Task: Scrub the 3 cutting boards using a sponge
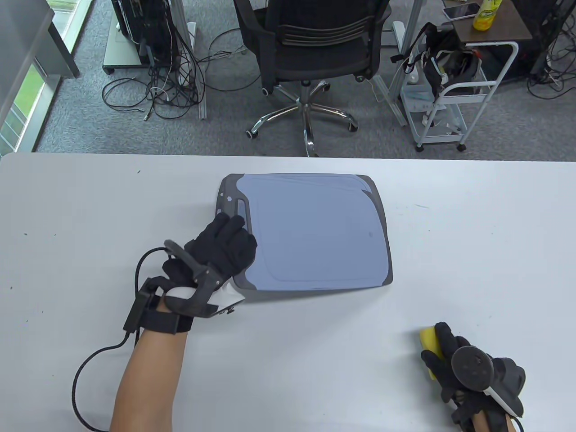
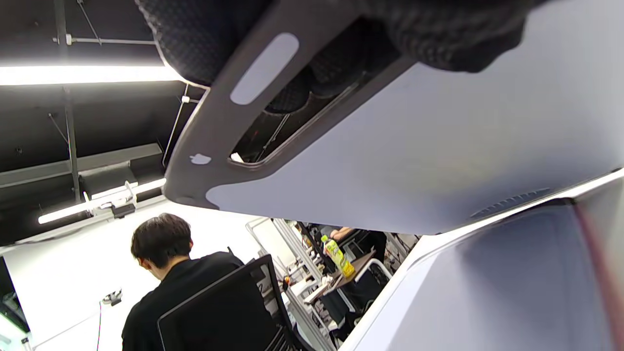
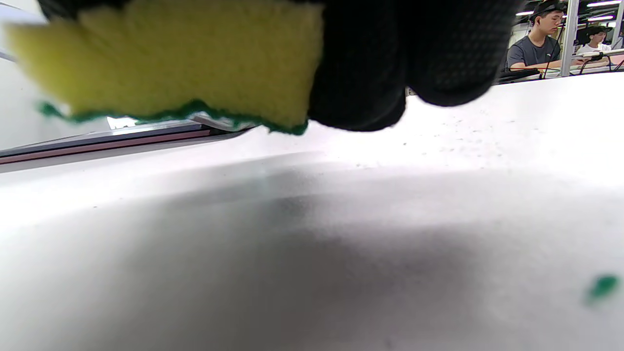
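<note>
A grey-blue cutting board (image 1: 315, 229) with a dark grey rim sits at the middle of the white table (image 1: 67, 225). My left hand (image 1: 225, 247) grips its handle end. In the left wrist view this cutting board (image 2: 390, 146) is raised at that end, with my fingers (image 2: 302, 92) curled under the handle slot. Another board (image 2: 512, 273) with a reddish edge lies beneath it. My right hand (image 1: 450, 360) holds a yellow sponge (image 1: 429, 344) at the front right, just above the table. The sponge (image 3: 170, 58) has a green underside. The low edge of the stacked boards (image 3: 97, 139) shows behind it.
Beyond the table's far edge stand a black office chair (image 1: 315, 49), a white cart (image 1: 454, 94) and loose cables (image 1: 157, 90) on the floor. A green crumb (image 3: 602, 286) lies on the table near my right hand. A person (image 2: 175, 273) sits behind the chair.
</note>
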`<state>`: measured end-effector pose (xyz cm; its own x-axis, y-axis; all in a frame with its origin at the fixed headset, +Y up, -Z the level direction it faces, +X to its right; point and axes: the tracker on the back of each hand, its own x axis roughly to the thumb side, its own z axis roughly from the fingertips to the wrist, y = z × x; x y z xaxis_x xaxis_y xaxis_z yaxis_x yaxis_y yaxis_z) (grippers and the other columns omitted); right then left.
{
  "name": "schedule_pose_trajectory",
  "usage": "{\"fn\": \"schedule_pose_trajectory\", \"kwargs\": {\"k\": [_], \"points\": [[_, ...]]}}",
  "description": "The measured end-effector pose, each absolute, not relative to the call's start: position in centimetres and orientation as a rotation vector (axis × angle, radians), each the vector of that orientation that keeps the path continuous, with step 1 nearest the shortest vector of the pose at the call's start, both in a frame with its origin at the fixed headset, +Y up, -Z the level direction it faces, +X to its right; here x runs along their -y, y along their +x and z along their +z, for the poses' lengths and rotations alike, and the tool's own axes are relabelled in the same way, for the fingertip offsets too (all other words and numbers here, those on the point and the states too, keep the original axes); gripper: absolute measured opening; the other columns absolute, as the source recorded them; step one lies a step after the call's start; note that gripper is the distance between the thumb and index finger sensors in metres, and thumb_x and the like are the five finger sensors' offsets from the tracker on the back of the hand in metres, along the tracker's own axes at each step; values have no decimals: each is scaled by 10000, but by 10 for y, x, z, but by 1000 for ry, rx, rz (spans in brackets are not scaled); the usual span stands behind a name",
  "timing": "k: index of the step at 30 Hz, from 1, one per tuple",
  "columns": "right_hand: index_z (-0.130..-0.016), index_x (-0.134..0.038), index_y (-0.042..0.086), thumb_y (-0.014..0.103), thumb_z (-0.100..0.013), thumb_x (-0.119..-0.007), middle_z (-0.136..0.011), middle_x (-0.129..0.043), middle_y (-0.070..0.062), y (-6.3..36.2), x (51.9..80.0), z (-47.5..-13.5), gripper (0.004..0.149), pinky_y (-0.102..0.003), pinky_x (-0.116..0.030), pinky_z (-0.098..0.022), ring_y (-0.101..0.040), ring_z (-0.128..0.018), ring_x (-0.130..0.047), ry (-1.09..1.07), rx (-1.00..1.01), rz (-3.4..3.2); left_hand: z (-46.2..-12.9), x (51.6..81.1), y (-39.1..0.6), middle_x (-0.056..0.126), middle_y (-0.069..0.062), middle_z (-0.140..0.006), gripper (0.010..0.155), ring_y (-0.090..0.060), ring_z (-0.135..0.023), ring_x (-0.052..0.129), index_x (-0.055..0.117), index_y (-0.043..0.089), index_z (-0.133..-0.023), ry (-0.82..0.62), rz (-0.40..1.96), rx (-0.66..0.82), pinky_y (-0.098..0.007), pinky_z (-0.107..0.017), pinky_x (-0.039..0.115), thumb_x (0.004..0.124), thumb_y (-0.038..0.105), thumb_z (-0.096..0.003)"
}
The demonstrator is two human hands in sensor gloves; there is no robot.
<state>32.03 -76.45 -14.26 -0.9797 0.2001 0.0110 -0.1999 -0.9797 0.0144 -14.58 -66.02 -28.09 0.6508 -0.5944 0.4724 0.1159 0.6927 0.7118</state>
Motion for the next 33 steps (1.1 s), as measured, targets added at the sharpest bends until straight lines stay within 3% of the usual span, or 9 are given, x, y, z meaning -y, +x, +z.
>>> {"fn": "schedule_pose_trajectory", "kwargs": {"k": [5,9,14,18,20,22,27,30,33], "points": [[-1023,-598,128,559,-430,-728,-761,-831,-101,324,767,-142,745,-469,-775,-485,-211,-501,-913,-11,-40,2940,-321,667,-143,844,112,-884,452,-206,-942,879,726,348,-868,623,-476,702,-450,-709,771,785,533,-460],[-1024,-598,126,558,-430,-729,-763,-830,-103,327,768,-144,747,-472,-773,-486,-214,-502,-912,-21,-53,2925,-351,692,-154,782,152,-960,474,-172,-1002,842,628,374,-935,402,-675,577,-444,-736,747,766,531,-510],[-1025,-596,125,558,-430,-729,-766,-828,-104,326,772,-147,748,-472,-772,-487,-214,-505,-912,-9,-84,2923,-373,742,-154,622,178,-1124,784,-204,-1056,751,415,377,-1061,111,-950,423,-484,-751,709,877,533,-447],[-1024,-597,128,559,-430,-728,-766,-828,-102,323,773,-146,745,-471,-774,-486,-213,-506,-912,0,-95,2934,-381,774,-155,542,140,-1192,837,-262,-1078,726,342,357,-1103,-149,-888,361,-534,-746,689,870,392,-454],[-1025,-594,129,560,-432,-726,-767,-828,-101,322,773,-145,745,-471,-774,-486,-213,-506,-912,2,-92,2933,-369,776,-156,497,91,-1200,825,-267,-1068,733,319,329,-1106,-120,-809,273,-528,-741,694,847,341,-472],[-1025,-596,127,560,-431,-727,-766,-829,-101,322,773,-145,747,-470,-775,-486,-212,-505,-913,7,-89,2926,-354,777,-161,600,-1,-1182,778,-245,-1024,798,400,299,-1107,-59,-745,215,-510,-725,724,841,353,-469],[-1025,-596,128,561,-432,-725,-767,-828,-100,320,773,-145,746,-470,-774,-486,-211,-505,-913,34,-79,2922,-300,782,-184,602,-71,-1174,806,-275,-995,818,277,193,-1140,-194,-399,112,-505,-710,737,668,516,-514],[-1025,-597,128,561,-434,-724,-768,-829,-102,318,775,-145,744,-470,-775,-486,-213,-507,-914,27,-94,2915,-262,775,-186,612,-98,-1181,852,-354,-1038,749,333,197,-1154,-233,-50,137,-547,-713,718,722,567,-492],[-1025,-595,129,562,-433,-724,-771,-830,-102,315,776,-145,745,-472,-774,-487,-215,-510,-915,29,-95,2929,-235,768,-180,647,-93,-1173,833,-321,-1007,817,387,203,-1152,-186,82,180,-528,-700,751,730,571,-488]]}}
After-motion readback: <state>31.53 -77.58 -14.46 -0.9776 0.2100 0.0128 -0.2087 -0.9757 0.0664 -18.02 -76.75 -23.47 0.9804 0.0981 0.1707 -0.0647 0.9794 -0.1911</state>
